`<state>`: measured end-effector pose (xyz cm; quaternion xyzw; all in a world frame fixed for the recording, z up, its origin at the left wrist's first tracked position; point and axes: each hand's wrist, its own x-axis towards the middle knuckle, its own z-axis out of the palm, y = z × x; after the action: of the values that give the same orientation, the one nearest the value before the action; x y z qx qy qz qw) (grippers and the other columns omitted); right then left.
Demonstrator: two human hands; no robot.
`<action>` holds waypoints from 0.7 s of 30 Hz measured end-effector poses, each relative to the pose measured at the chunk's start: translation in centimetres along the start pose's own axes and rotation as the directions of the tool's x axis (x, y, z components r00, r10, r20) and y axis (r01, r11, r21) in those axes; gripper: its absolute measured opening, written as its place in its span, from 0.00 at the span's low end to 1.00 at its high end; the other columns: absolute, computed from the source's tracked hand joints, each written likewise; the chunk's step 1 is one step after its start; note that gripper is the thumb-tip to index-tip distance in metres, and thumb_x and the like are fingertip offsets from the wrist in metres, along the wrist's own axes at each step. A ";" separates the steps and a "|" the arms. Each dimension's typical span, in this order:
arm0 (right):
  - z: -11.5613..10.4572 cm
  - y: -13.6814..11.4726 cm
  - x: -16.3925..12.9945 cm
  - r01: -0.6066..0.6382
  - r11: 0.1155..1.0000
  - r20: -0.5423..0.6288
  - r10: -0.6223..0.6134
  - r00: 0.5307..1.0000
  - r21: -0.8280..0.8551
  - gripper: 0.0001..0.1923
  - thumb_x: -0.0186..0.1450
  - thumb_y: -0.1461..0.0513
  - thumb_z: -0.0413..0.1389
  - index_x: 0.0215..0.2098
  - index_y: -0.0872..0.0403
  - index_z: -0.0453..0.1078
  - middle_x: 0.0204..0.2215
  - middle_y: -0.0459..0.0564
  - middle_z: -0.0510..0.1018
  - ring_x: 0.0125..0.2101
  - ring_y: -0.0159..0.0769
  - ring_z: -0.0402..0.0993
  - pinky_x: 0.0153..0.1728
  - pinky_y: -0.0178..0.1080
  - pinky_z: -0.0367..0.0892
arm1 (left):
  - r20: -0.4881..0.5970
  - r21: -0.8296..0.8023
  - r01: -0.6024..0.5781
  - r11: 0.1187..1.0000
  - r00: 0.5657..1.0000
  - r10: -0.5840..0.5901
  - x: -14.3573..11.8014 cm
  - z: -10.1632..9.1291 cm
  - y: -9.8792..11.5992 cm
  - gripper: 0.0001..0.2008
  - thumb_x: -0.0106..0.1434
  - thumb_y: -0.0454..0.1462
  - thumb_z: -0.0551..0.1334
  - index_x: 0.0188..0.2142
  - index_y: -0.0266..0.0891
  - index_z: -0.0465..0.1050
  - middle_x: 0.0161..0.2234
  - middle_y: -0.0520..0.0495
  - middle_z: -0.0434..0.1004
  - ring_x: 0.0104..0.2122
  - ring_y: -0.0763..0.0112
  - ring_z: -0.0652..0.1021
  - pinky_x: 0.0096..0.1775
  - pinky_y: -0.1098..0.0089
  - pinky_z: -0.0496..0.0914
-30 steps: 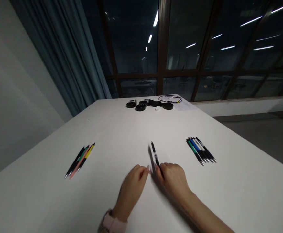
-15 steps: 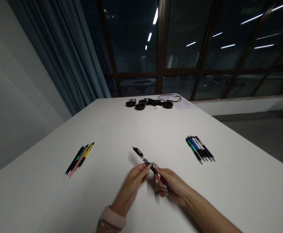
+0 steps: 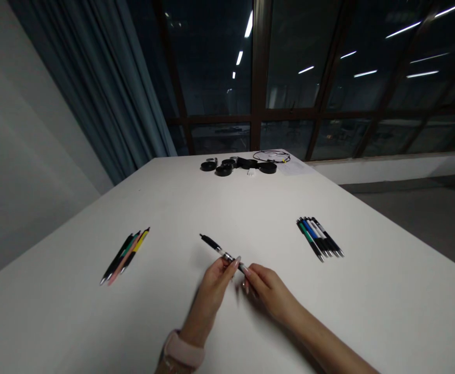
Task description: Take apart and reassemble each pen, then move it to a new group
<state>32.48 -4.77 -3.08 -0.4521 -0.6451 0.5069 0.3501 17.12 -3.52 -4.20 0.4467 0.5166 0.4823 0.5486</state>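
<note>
Your left hand (image 3: 215,283) and right hand (image 3: 267,292) both pinch one black pen (image 3: 220,251), raised slightly over the white bench (image 3: 227,208), mid-bench. Pen groups lie well apart: coloured set (image 3: 124,256) left, dark set (image 3: 319,239) right.

- We see a broad white matte worktop (image 3: 196,208) running away from us to the dark window, its far end narrower than the near one.
- On its left lies a small bundle of slim pens in black, green, pink and yellow (image 3: 125,255), packed side by side and angled, tips toward the near left.
- On its right lies a second bundle of pens in green, blue, white and black (image 3: 320,238), also touching one another, metal tips toward the near right.
- At the far edge we find a cluster of round black objects (image 3: 235,165), with a thin looped black cable (image 3: 270,155) and a pale sheet of paper (image 3: 295,165) just beside it.
</note>
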 end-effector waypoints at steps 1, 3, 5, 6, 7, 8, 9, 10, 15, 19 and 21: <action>-0.1 -0.2 -0.2 0.023 0.997 -0.015 -0.024 1.000 -0.071 0.25 0.71 0.46 0.43 0.26 0.53 0.64 0.21 0.43 0.68 0.24 0.31 0.64 0.28 0.34 0.60 | 0.001 -0.003 -0.004 1.000 1.000 0.004 0.0 0.0 0.0 0.27 0.49 0.60 0.67 0.31 0.37 0.73 0.26 0.51 0.71 0.27 0.72 0.69 0.30 0.73 0.62; -0.2 -0.7 -0.4 0.053 0.980 -0.040 -0.061 0.997 -0.190 0.22 0.72 0.50 0.42 0.27 0.52 0.64 0.24 0.45 0.71 0.26 0.33 0.67 0.31 0.34 0.61 | 0.005 -0.011 -0.012 1.000 1.000 0.012 -0.1 0.0 0.0 0.27 0.49 0.59 0.67 0.32 0.37 0.73 0.27 0.51 0.72 0.28 0.72 0.69 0.31 0.73 0.63; -0.3 -1.0 -0.5 0.069 0.964 -0.051 -0.085 0.995 -0.257 0.20 0.72 0.52 0.42 0.27 0.52 0.64 0.25 0.46 0.73 0.28 0.34 0.68 0.33 0.35 0.61 | 0.001 -0.005 -0.012 1.000 1.000 0.012 -0.1 0.0 0.0 0.27 0.49 0.59 0.67 0.31 0.37 0.73 0.27 0.52 0.71 0.28 0.72 0.68 0.30 0.73 0.62; -0.3 -1.0 -0.5 0.076 0.960 -0.055 -0.095 0.994 -0.269 0.20 0.72 0.52 0.42 0.28 0.52 0.64 0.26 0.47 0.73 0.28 0.34 0.68 0.33 0.35 0.61 | -0.003 0.004 -0.007 1.000 1.000 0.007 -0.2 0.1 0.0 0.27 0.49 0.59 0.67 0.31 0.37 0.73 0.26 0.53 0.69 0.27 0.73 0.67 0.30 0.73 0.62; -0.2 -0.9 -0.5 0.082 0.962 -0.059 -0.100 0.993 -0.260 0.20 0.72 0.51 0.43 0.28 0.52 0.64 0.27 0.47 0.73 0.29 0.34 0.68 0.33 0.36 0.61 | -0.009 0.010 0.001 1.000 1.000 -0.001 -0.2 0.1 0.0 0.27 0.49 0.59 0.67 0.31 0.37 0.73 0.24 0.54 0.67 0.25 0.74 0.66 0.29 0.73 0.61; -0.1 -0.8 -0.4 0.077 0.972 -0.057 -0.092 0.994 -0.220 0.21 0.71 0.50 0.43 0.28 0.52 0.64 0.26 0.46 0.72 0.28 0.34 0.68 0.33 0.36 0.60 | -0.014 0.010 0.010 1.000 1.000 -0.010 -0.3 0.1 0.0 0.26 0.51 0.59 0.66 0.31 0.37 0.73 0.23 0.55 0.65 0.24 0.75 0.64 0.28 0.73 0.60; 0.0 -0.6 -0.2 0.058 0.988 -0.049 -0.066 0.997 -0.145 0.23 0.71 0.47 0.43 0.27 0.52 0.64 0.25 0.46 0.71 0.27 0.33 0.66 0.31 0.36 0.60 | -0.016 0.003 0.019 1.000 1.000 -0.019 -0.3 0.1 0.0 0.26 0.52 0.58 0.66 0.32 0.37 0.74 0.23 0.55 0.64 0.24 0.76 0.63 0.27 0.74 0.59; 0.1 -0.4 0.0 0.025 0.999 -0.027 -0.026 0.999 -0.039 0.25 0.69 0.44 0.44 0.26 0.52 0.63 0.22 0.44 0.69 0.24 0.32 0.65 0.29 0.35 0.59 | -0.011 -0.011 0.027 1.000 1.000 -0.027 -0.4 0.1 0.0 0.26 0.53 0.58 0.65 0.33 0.36 0.74 0.23 0.55 0.64 0.24 0.76 0.63 0.27 0.74 0.58; 0.3 -0.4 0.5 -0.253 0.806 0.200 0.171 0.965 0.535 0.32 0.57 0.34 0.54 0.20 0.53 0.61 0.14 0.38 0.61 0.16 0.26 0.54 0.21 0.33 0.53 | 0.080 -0.089 0.030 0.996 0.997 -0.023 -0.5 -0.1 0.1 0.29 0.56 0.55 0.65 0.49 0.37 0.76 0.26 0.54 0.65 0.25 0.76 0.62 0.28 0.74 0.57; -0.1 -1.3 0.3 -0.391 0.599 0.299 0.251 0.921 0.699 0.31 0.55 0.36 0.58 0.20 0.54 0.62 0.15 0.38 0.61 0.17 0.25 0.55 0.20 0.31 0.53 | 0.090 -0.087 0.038 0.995 0.995 -0.030 -0.4 -0.1 0.1 0.28 0.54 0.55 0.66 0.45 0.36 0.78 0.26 0.54 0.65 0.25 0.76 0.62 0.28 0.74 0.57; -0.1 -1.3 0.3 -0.380 0.623 0.289 0.248 0.925 0.684 0.33 0.57 0.34 0.54 0.20 0.54 0.62 0.14 0.39 0.62 0.16 0.25 0.56 0.20 0.32 0.54 | 0.061 -0.073 0.049 0.996 0.997 -0.045 -0.4 0.0 0.1 0.28 0.52 0.57 0.67 0.39 0.35 0.78 0.25 0.54 0.65 0.25 0.76 0.62 0.27 0.74 0.57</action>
<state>32.18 -4.50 -1.82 -0.3370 -0.3273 0.8099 0.3512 17.11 -3.93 -4.04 0.4279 0.4921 0.4746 0.5912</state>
